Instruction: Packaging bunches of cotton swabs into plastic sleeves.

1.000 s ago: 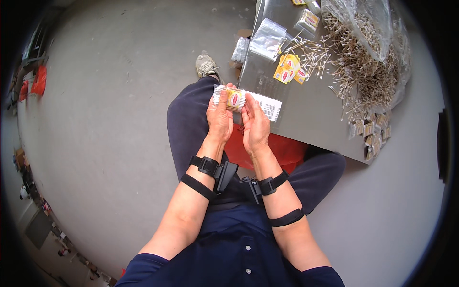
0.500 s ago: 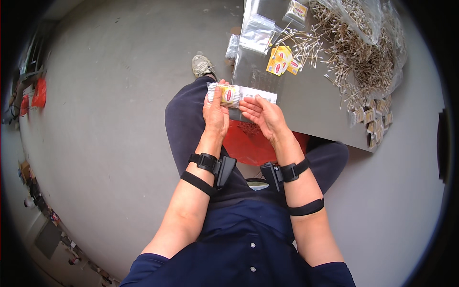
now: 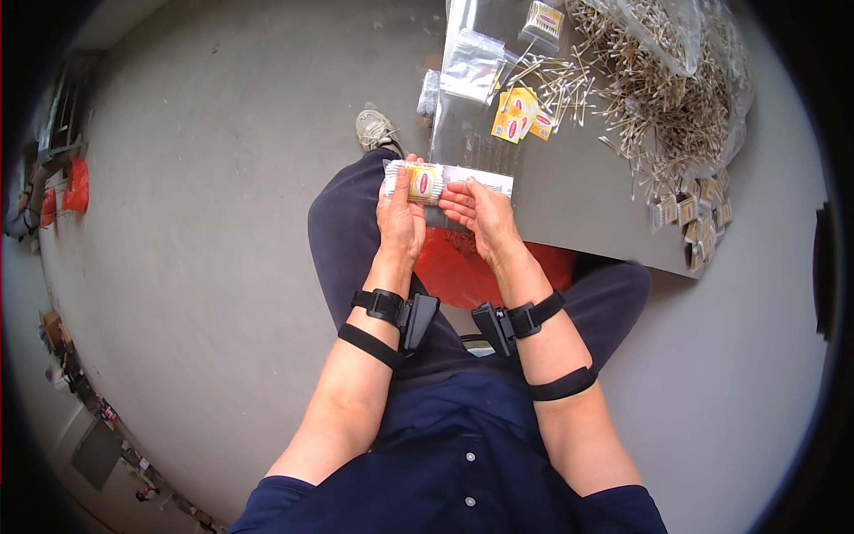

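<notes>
My left hand [image 3: 403,218] grips a clear bag of cotton swabs [image 3: 424,183] with a yellow card inside, its thumb across the front. From the bag's right end a pale flap [image 3: 485,180] stretches rightward. At this end is my right hand [image 3: 483,215], its fingers extended and slightly bent, fingertips against the pack's edge and thumb over the flap. It does not close around anything I can see. Beyond both hands, yellow printed cards [image 3: 513,116] lie on the table beside a stack of clear empty bags [image 3: 474,67].
A large heap of loose cotton swabs [image 3: 663,89] in clear plastic covers the table's far right. Filled small packs [image 3: 698,218] cluster near the table's right edge. Another bagged pack [image 3: 543,25] lies at the back. Red plastic [image 3: 454,271] hangs below the table [image 3: 578,196], between my legs.
My right hand has shifted slightly left, bringing its fingertips up to the pack's right edge. The left hand and the bag stay almost in place.
</notes>
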Available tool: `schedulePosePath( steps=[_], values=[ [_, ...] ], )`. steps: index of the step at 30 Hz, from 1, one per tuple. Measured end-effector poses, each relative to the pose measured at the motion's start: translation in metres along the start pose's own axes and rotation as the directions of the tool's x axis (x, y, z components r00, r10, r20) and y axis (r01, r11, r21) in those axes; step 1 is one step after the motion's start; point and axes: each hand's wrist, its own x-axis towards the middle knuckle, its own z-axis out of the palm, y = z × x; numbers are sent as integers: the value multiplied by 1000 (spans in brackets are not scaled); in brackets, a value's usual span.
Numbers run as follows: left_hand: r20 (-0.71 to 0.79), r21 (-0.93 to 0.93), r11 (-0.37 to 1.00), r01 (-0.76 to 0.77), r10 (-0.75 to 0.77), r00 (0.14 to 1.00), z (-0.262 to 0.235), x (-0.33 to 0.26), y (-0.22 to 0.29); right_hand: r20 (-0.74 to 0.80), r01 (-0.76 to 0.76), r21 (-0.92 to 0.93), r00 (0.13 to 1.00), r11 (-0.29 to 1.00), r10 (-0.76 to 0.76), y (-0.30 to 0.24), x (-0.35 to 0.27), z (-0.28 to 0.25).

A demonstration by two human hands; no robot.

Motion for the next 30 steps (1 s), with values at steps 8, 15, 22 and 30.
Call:
schedulePosePath(
  steps=[8,15,22,30],
  values=[
    [-12,-17,1000,8,-8,1000,1,0,-2,-54,40,-114,997,993,-46,-9,5,4],
    [-4,-20,1000,10,-10,1000,2,-1,0,-97,2,-44,995,999,-6,-7,6,5],
    [-8,2,1000,5,-5,1000,2,-1,-2,-106,-29,60,994,998,36,-5,10,11],
    [-5,19,1000,-24,24,1000,2,-1,-4,-11,93,-18,996,995,-94,-8,2,7]
  ],
)
